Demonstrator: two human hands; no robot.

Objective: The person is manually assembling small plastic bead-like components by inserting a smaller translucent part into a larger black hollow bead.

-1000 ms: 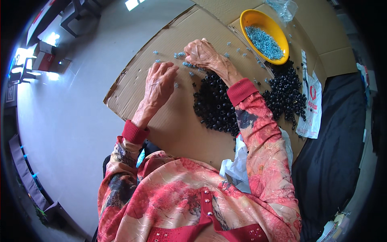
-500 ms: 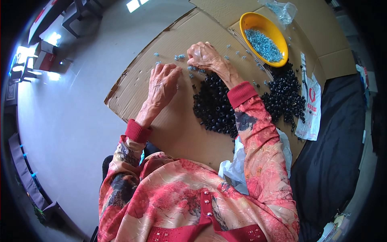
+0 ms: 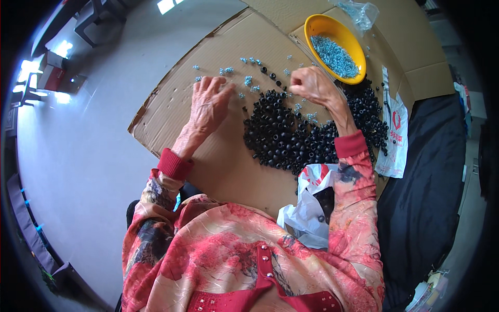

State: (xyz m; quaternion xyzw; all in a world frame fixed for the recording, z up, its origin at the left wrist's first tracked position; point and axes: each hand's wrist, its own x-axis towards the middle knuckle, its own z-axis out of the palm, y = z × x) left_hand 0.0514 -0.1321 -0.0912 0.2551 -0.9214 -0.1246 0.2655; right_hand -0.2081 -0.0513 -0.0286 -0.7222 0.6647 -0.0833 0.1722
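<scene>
Black caps (image 3: 291,132) heaped mid-frame: your curled right hand (image 3: 312,86) (contents hidden) could scatter them; left hand (image 3: 208,104) lies spread flat.

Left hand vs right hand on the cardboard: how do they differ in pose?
The left hand lies flat, fingers spread, on bare cardboard among loose silvery-blue screws; the right hand is curled into a loose fist. The left sits beside the pile of black caps; the right is over its top edge, near the yellow bowl. Both wear red cuffs.
</scene>
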